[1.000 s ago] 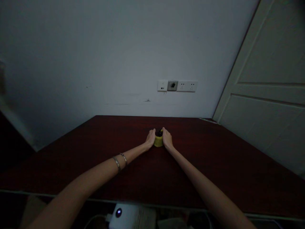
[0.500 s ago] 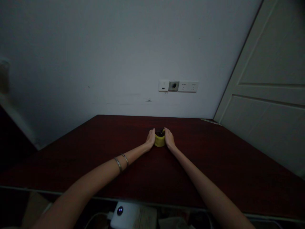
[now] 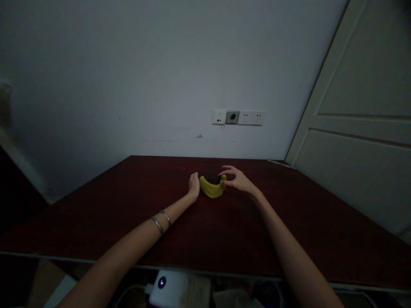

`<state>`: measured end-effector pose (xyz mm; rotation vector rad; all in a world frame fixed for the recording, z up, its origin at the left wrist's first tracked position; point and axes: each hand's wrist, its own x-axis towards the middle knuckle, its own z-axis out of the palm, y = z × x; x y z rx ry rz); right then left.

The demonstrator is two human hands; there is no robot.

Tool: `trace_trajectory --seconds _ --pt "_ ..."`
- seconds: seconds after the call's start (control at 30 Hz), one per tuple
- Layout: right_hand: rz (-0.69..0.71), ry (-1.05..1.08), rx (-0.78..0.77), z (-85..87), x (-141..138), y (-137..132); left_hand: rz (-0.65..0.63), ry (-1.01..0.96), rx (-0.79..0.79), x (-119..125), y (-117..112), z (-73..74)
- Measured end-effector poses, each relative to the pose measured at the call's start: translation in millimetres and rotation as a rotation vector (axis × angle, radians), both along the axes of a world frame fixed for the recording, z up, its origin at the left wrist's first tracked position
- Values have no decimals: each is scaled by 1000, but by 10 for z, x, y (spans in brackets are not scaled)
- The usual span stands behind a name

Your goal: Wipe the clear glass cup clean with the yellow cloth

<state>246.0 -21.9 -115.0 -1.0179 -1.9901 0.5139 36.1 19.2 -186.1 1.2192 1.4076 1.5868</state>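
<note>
A yellow, curved, banana-shaped thing (image 3: 212, 191) rests on the dark red table with its ends turned up. Something dark (image 3: 213, 181) lies in its hollow, too dim to name. My left hand (image 3: 194, 186) stands on edge against or very near its left end, fingers extended and not wrapped around it. At the right end, my right hand (image 3: 236, 178) has thumb and fingers around the raised yellow tip; the exact contact is hard to make out. Two bracelets (image 3: 161, 223) circle my left forearm.
The table (image 3: 128, 192) runs back to a pale wall holding sockets and switches (image 3: 238, 117). A panelled white door (image 3: 356, 149) stands at the right. Below the front edge is a white device (image 3: 170, 288) with a lit display and a cable.
My right hand has gone from lying flat along the yellow thing's side to curling its fingers at the tip. My left hand has shifted slightly left, and the yellow thing looks spread wider.
</note>
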Motion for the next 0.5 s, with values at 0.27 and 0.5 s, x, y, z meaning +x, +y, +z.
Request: trace_trajectory --seconds 0.27,0.5 --pt "58 -136 -41 -66 -111 -25 69 54 78 -36 -104 201" --pt "66 -5 -24 -4 -194 -69 23 235 264 -23 -241 542"
